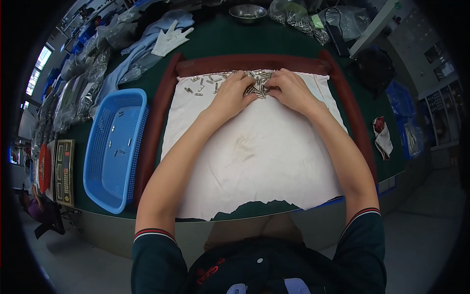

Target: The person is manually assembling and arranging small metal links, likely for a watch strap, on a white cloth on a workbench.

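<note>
Small metal cylinders (257, 89) lie heaped at the back of a white cloth (259, 161), close to the rear rail of a dark red frame (254, 63). The left hand (236, 91) and right hand (288, 89) flank the heap, fingers curled and thumbs turned inward, with a narrow gap between them; whether either pinches a piece I cannot tell. Loose cylinders scatter to the left of the left hand, toward the cloth's back left corner.

The frame borders the cloth at the back and on both sides, leaving the side toward the person unrailed. Between the forearms a broad stretch of cloth gives room to pull back, marked by a brownish stain. Its near edge is ragged, showing green counter (257, 209) through a notch by the front edge.

Beyond the left rail, just beside it, a blue basket (138, 161) holds a few more cylinders and reaches near the counter's front edge. Past the right rail lies a crumpled red-and-white cloth piece (383, 139). Behind the frame, a metal bowl (248, 13) stands well apart from the hands.
</note>
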`<control>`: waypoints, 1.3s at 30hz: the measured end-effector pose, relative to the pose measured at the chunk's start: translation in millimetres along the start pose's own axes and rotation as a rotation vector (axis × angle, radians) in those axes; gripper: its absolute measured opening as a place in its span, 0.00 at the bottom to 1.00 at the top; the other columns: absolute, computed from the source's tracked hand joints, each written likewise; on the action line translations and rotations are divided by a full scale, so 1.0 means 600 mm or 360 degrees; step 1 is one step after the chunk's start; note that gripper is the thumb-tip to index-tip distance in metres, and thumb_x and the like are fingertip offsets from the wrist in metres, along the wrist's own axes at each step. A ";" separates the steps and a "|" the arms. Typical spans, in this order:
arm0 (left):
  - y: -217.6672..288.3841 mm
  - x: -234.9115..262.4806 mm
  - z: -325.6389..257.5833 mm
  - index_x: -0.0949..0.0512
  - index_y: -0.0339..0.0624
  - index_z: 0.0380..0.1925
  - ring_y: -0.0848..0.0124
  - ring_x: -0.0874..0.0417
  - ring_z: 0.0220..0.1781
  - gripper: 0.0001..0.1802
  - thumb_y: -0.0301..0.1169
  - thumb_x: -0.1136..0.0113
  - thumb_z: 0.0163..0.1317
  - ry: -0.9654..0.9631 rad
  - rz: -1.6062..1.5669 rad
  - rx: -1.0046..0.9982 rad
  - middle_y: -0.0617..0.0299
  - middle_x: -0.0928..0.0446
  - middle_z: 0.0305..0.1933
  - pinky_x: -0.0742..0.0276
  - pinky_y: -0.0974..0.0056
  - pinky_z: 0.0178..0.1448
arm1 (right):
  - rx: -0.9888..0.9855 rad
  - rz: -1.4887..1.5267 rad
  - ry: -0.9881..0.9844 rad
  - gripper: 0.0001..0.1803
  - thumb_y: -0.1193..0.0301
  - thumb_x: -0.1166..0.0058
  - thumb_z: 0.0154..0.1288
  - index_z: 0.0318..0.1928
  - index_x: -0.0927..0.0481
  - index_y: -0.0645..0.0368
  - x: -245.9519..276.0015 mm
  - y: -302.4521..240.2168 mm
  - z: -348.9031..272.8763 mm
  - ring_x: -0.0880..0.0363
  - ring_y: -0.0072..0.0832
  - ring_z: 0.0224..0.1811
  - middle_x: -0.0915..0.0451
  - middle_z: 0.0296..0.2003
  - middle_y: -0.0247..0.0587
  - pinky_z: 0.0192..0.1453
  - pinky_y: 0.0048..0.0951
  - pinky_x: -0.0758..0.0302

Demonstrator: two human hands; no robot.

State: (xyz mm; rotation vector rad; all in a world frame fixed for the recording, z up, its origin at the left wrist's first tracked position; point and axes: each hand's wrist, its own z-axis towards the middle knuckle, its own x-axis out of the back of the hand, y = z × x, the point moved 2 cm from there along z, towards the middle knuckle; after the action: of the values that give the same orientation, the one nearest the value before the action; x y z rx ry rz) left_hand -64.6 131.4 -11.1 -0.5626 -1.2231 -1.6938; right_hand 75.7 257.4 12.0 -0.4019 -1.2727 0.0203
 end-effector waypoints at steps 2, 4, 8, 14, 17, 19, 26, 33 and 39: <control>0.001 0.009 -0.020 0.21 0.36 0.44 0.54 0.25 0.49 0.18 0.31 0.32 0.54 0.0003 -0.0075 -0.0054 0.53 0.27 0.43 0.29 0.54 0.53 | 0.0141 0.0061 0.0081 0.10 0.74 0.38 0.54 0.38 0.14 0.61 -0.005 -0.022 -0.012 0.24 0.40 0.44 0.20 0.35 0.41 0.51 0.39 0.27; 0.020 0.026 -0.041 0.21 0.37 0.43 0.55 0.25 0.48 0.16 0.29 0.33 0.55 -0.0104 -0.0121 -0.0088 0.54 0.26 0.43 0.28 0.55 0.53 | 0.0085 0.0068 0.0031 0.08 0.75 0.38 0.54 0.37 0.14 0.60 -0.009 -0.049 -0.028 0.23 0.37 0.46 0.19 0.35 0.39 0.54 0.38 0.28; 0.052 0.044 -0.092 0.20 0.37 0.44 0.58 0.24 0.46 0.15 0.27 0.34 0.55 -0.0158 -0.0140 0.0015 0.56 0.25 0.43 0.27 0.58 0.51 | 0.0236 0.0146 0.0175 0.06 0.77 0.39 0.53 0.33 0.14 0.59 -0.025 -0.090 -0.067 0.24 0.34 0.41 0.22 0.31 0.37 0.49 0.35 0.28; 0.072 0.042 -0.135 0.21 0.37 0.44 0.58 0.24 0.45 0.16 0.25 0.34 0.54 -0.0014 -0.0156 0.0103 0.56 0.25 0.43 0.26 0.60 0.47 | 0.0230 0.0202 0.0197 0.05 0.80 0.39 0.52 0.32 0.18 0.63 -0.014 -0.114 -0.093 0.24 0.37 0.38 0.23 0.31 0.40 0.44 0.36 0.27; 0.079 0.048 -0.137 0.22 0.36 0.46 0.59 0.24 0.44 0.18 0.24 0.34 0.54 0.0004 -0.0123 0.0108 0.55 0.26 0.44 0.25 0.60 0.47 | 0.0126 0.0221 0.0172 0.05 0.80 0.40 0.53 0.32 0.18 0.63 -0.013 -0.107 -0.099 0.25 0.37 0.37 0.23 0.31 0.40 0.43 0.36 0.27; 0.084 0.056 -0.144 0.22 0.37 0.48 0.60 0.23 0.44 0.19 0.24 0.34 0.54 -0.0011 -0.0116 0.0137 0.55 0.26 0.44 0.25 0.61 0.47 | 0.0030 0.0229 0.0144 0.05 0.79 0.40 0.53 0.32 0.18 0.62 -0.015 -0.108 -0.101 0.26 0.37 0.38 0.23 0.31 0.40 0.44 0.36 0.29; 0.095 0.067 -0.148 0.25 0.37 0.53 0.61 0.22 0.45 0.23 0.18 0.41 0.54 -0.0159 -0.0462 0.0534 0.54 0.26 0.47 0.24 0.61 0.50 | 0.0051 0.0227 0.0266 0.09 0.71 0.35 0.51 0.33 0.18 0.59 -0.012 -0.129 -0.101 0.29 0.34 0.43 0.26 0.34 0.36 0.46 0.35 0.34; 0.068 0.067 -0.132 0.20 0.35 0.45 0.59 0.21 0.47 0.17 0.15 0.43 0.55 -0.0163 -0.0169 0.0014 0.54 0.24 0.47 0.22 0.59 0.50 | 0.0061 0.0154 0.0305 0.10 0.69 0.35 0.49 0.32 0.18 0.59 -0.039 -0.140 -0.090 0.30 0.33 0.44 0.26 0.35 0.36 0.46 0.35 0.36; 0.078 0.062 -0.138 0.19 0.34 0.42 0.58 0.20 0.43 0.13 0.18 0.38 0.54 -0.0178 -0.0197 0.0088 0.55 0.22 0.42 0.22 0.59 0.47 | 0.0046 0.0091 0.0306 0.09 0.71 0.37 0.51 0.34 0.16 0.59 -0.038 -0.129 -0.090 0.29 0.32 0.41 0.26 0.33 0.35 0.45 0.33 0.36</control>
State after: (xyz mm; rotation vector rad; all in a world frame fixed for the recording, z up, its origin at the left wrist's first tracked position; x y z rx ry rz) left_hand -28.0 38.1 7.5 -0.5643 -1.4060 -1.7446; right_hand 103.0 164.8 2.1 -0.4055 -1.0700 0.0472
